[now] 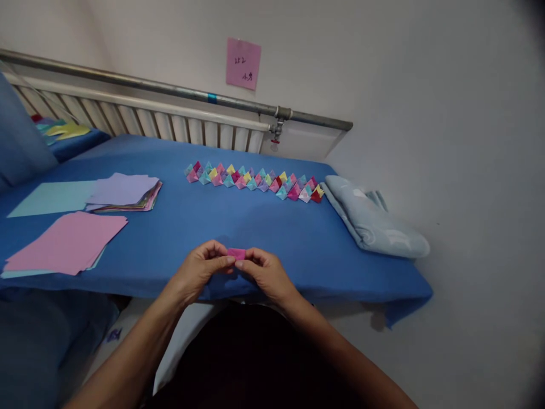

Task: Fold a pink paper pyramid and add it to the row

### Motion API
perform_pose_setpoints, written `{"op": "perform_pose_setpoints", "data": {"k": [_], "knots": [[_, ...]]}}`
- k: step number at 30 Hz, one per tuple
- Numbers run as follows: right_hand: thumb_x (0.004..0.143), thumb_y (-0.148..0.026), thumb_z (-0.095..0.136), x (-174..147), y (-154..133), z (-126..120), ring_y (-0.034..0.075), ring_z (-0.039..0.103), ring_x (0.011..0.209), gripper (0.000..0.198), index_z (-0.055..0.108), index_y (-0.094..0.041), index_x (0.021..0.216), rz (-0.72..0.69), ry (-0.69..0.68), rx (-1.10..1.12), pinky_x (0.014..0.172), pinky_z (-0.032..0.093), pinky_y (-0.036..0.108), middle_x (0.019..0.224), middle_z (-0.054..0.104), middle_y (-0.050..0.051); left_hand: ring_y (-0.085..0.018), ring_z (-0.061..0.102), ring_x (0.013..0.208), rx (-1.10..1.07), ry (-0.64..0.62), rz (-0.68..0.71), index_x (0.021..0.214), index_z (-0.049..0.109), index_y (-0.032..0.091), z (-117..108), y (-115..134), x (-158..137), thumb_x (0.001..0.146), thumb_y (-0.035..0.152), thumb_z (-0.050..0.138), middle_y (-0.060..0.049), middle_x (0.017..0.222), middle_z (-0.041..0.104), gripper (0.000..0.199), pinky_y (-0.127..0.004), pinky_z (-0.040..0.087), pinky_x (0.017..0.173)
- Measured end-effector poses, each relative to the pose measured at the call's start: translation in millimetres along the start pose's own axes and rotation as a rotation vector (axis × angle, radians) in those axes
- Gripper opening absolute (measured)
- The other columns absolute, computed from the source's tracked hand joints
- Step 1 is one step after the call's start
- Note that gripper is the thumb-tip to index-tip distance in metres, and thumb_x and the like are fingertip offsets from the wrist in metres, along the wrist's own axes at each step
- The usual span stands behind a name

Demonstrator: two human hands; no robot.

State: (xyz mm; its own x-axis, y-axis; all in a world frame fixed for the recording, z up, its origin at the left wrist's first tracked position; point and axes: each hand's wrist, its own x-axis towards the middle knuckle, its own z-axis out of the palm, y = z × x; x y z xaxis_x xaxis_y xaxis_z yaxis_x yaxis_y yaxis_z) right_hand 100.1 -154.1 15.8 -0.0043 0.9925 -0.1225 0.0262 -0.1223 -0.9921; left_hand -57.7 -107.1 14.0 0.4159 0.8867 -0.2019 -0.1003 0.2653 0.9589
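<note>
A small folded piece of magenta paper (237, 253) is pinched between my two hands, above the near edge of the blue-covered table (170, 238). My left hand (204, 266) grips its left end between thumb and fingers. At the right end, my right hand (266, 272) holds it the same way, with the thumbs almost meeting at the lower edge. Beyond my hands lie rows of folded paper shapes (251, 180) in pink, blue, yellow, purple and red, set close together. The underside of the magenta piece is hidden.
Pink paper sheets (68, 241) and a stack topped with purple sheets (121, 189) lie at left, beside a light blue sheet (51, 197). A folded pale blue cloth (374, 218) rests at right. Behind run a radiator (170, 126) and a metal pipe (162, 86) with a valve.
</note>
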Motion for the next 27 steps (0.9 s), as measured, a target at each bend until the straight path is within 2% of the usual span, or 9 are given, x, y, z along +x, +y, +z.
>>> {"op": "perform_pose_setpoints", "data": {"k": [2, 4, 7, 9, 11, 13, 17, 21, 27], "knots": [[0.077, -0.031, 0.062, 1, 1, -1, 0.009, 0.044, 0.057, 0.013, 0.061, -0.019, 0.073, -0.063, 0.028, -0.105, 0.056, 0.034, 0.023, 0.063, 0.054, -0.005, -0.011, 0.06, 0.064, 0.056, -0.023, 0.03, 0.079, 0.059, 0.017, 1, 2, -1, 0.064, 0.033, 0.074, 0.002, 0.071, 0.064, 0.026, -0.026, 0.049, 0.065], [0.082, -0.03, 0.059, 1, 2, -4, 0.011, 0.047, 0.061, 0.012, 0.063, -0.019, 0.076, -0.199, 0.058, -0.295, 0.059, 0.037, 0.024, 0.066, 0.056, -0.003, -0.013, 0.06, 0.07, 0.254, -0.059, 0.137, 0.086, 0.062, 0.019, -1, 7, -1, 0.071, 0.033, 0.068, 0.001, 0.077, 0.065, 0.021, -0.028, 0.048, 0.068], [0.088, -0.024, 0.052, 3, 2, -10, 0.015, 0.053, 0.075, 0.014, 0.065, -0.02, 0.086, -0.534, 0.072, -0.66, 0.072, 0.041, 0.028, 0.078, 0.062, 0.002, -0.016, 0.059, 0.078, 0.753, -0.07, 0.469, 0.084, 0.064, 0.019, -4, 10, 2, 0.08, 0.024, 0.058, -0.001, 0.079, 0.065, 0.008, -0.03, 0.045, 0.073], [0.09, -0.02, 0.048, 5, 3, -14, 0.018, 0.054, 0.083, 0.017, 0.066, -0.019, 0.092, -0.726, 0.083, -0.893, 0.077, 0.042, 0.032, 0.087, 0.064, 0.006, -0.018, 0.058, 0.081, 1.047, 0.001, 0.72, 0.082, 0.063, 0.019, -5, 5, 5, 0.083, 0.018, 0.053, -0.003, 0.081, 0.065, 0.009, -0.033, 0.044, 0.076], [0.091, -0.019, 0.047, 7, 7, -17, 0.02, 0.052, 0.083, 0.02, 0.066, -0.017, 0.094, -0.826, 0.097, -1.074, 0.077, 0.041, 0.033, 0.091, 0.065, 0.008, -0.019, 0.056, 0.081, 1.236, 0.088, 0.892, 0.081, 0.061, 0.018, -3, -7, 5, 0.087, 0.016, 0.049, -0.005, 0.083, 0.064, 0.014, -0.034, 0.043, 0.075], [0.092, -0.02, 0.047, 6, 13, -19, 0.02, 0.05, 0.08, 0.02, 0.067, -0.017, 0.093, -0.863, 0.09, -1.188, 0.074, 0.04, 0.034, 0.088, 0.065, 0.008, -0.019, 0.056, 0.079, 1.332, 0.141, 0.969, 0.081, 0.061, 0.017, -1, -21, 2, 0.091, 0.017, 0.045, -0.006, 0.083, 0.064, 0.019, -0.034, 0.043, 0.072], [0.092, -0.019, 0.047, -1, 26, -21, 0.02, 0.05, 0.08, 0.021, 0.065, -0.017, 0.102, -0.857, 0.008, -1.228, 0.073, 0.04, 0.033, 0.09, 0.064, 0.008, -0.02, 0.057, 0.085, 1.357, 0.145, 0.982, 0.092, 0.063, 0.016, 2, -41, -12, 0.092, 0.015, 0.044, -0.008, 0.09, 0.067, 0.019, -0.035, 0.043, 0.075], [0.093, -0.019, 0.046, -7, 29, -23, 0.02, 0.051, 0.084, 0.022, 0.061, -0.018, 0.108, -0.801, -0.053, -1.169, 0.076, 0.04, 0.034, 0.097, 0.064, 0.008, -0.021, 0.059, 0.093, 1.316, 0.152, 0.977, 0.105, 0.062, 0.017, 2, -45, -24, 0.091, 0.015, 0.047, -0.007, 0.098, 0.069, 0.02, -0.038, 0.043, 0.081], [0.093, -0.023, 0.046, -10, 30, -22, 0.019, 0.054, 0.084, 0.016, 0.061, -0.017, 0.097, -0.722, -0.01, -1.037, 0.077, 0.039, 0.034, 0.092, 0.067, 0.007, -0.02, 0.06, 0.092, 1.258, 0.179, 0.933, 0.099, 0.061, 0.016, 2, -46, -26, 0.092, 0.018, 0.048, -0.007, 0.097, 0.069, 0.015, -0.038, 0.041, 0.084]]}}
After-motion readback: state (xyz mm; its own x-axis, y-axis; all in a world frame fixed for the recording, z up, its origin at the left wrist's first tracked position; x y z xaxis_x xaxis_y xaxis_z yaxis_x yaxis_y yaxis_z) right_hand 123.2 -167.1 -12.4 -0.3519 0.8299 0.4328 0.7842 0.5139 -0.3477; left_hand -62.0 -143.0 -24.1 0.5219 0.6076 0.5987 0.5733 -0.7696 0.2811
